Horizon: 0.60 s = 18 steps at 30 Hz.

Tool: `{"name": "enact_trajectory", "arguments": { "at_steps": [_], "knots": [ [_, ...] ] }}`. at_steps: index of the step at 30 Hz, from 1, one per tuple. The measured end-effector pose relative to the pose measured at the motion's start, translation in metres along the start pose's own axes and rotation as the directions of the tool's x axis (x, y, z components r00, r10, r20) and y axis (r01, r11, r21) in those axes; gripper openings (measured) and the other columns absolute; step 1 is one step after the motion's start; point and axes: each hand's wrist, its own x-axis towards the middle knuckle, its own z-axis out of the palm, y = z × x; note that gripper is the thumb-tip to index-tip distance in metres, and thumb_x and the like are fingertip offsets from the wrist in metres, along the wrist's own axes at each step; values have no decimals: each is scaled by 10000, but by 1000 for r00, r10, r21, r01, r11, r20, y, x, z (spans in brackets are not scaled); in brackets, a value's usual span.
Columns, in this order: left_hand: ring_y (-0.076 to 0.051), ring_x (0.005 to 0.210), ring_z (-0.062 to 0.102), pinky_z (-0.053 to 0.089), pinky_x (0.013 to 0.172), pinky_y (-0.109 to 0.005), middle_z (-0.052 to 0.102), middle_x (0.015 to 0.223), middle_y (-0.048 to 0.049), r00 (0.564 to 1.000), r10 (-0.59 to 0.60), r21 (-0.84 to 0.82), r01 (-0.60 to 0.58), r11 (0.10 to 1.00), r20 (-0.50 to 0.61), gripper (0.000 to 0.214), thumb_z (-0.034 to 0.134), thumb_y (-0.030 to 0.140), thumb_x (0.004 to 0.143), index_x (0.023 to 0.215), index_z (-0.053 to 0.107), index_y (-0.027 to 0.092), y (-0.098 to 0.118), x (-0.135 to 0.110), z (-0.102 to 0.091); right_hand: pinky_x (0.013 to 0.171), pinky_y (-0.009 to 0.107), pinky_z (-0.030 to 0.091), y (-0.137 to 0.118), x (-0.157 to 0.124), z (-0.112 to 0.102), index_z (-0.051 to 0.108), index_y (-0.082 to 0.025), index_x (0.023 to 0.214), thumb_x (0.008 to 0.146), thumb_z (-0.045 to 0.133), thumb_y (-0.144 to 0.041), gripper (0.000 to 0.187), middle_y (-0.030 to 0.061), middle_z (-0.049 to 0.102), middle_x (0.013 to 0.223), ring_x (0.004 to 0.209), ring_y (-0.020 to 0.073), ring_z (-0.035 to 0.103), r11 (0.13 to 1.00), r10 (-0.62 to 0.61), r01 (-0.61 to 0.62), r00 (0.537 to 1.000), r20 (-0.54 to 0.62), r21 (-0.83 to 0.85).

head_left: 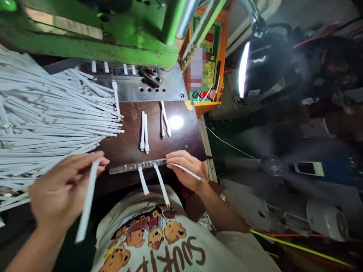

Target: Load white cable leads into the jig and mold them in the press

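My left hand [69,185] pinches a short flat white cable [87,206] between thumb and fingers, its length slanting down. At the right end of a narrow metal slotted strip [120,169], my right hand [185,168] is closed on another white cable [187,171], pressing its end near the strip. Two white cables, a left one [143,181] and a right one [162,185], have one end in the strip's slots and hang toward my body. Farther up the table lie two pairs of white cables, a near pair [144,132] and a far pair [164,121].
A large heap of white cables [56,109] covers the left side. Behind the brown table [184,139] stands a green press [113,49] with a metal bed plate [170,83]. An orange control box [210,68], a lamp [246,68] and a spinning fan [272,166] are at right.
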Motion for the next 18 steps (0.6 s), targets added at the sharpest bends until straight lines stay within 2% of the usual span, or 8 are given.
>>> {"name": "enact_trajectory", "arguments": {
  "at_steps": [2,4,6,12,16,18],
  "knots": [
    [-160,824,711,604,683,-311,710,1070,17,994,106,15,-107,994,35,361,636,91,863,1140,708,311,7,-10,12,834,328,599,-1,-1,4,666,-214,955,914,642,-149,81,68,744,998,932,163,707,1000,-28,27,999,-26,-7],
    [-183,901,712,602,793,-351,721,1065,-15,964,256,36,-259,965,71,383,648,45,848,1146,699,280,14,-13,21,813,330,593,-2,1,8,655,-216,950,902,653,-133,96,59,741,965,906,163,701,997,-79,78,996,-47,-18],
    [-217,995,704,581,881,-391,735,1028,-37,937,323,28,-329,944,131,363,642,30,850,1148,673,235,18,-13,26,789,332,582,-2,5,10,644,-208,945,895,654,-120,102,60,736,944,889,167,689,989,-140,139,990,-26,-44],
    [-202,997,696,555,877,-348,723,1065,-72,932,309,15,-318,948,188,263,636,31,853,1067,658,182,18,-9,29,778,343,545,0,11,13,623,-192,929,917,598,-105,91,67,726,928,888,176,662,967,-220,224,974,47,-120],
    [-209,943,706,528,875,-364,740,999,-72,914,364,99,-385,918,179,254,656,30,833,1042,649,173,16,-9,26,785,348,531,2,15,15,625,-206,895,937,565,-121,112,57,723,932,896,173,660,966,-220,227,973,67,-122],
    [-226,937,705,522,882,-394,742,1002,-94,888,405,144,-439,887,216,250,640,39,842,1062,640,157,18,-6,23,786,348,529,3,17,15,626,-206,892,940,554,-121,121,58,722,927,895,173,655,967,-216,226,972,93,-116]
  ]
}}
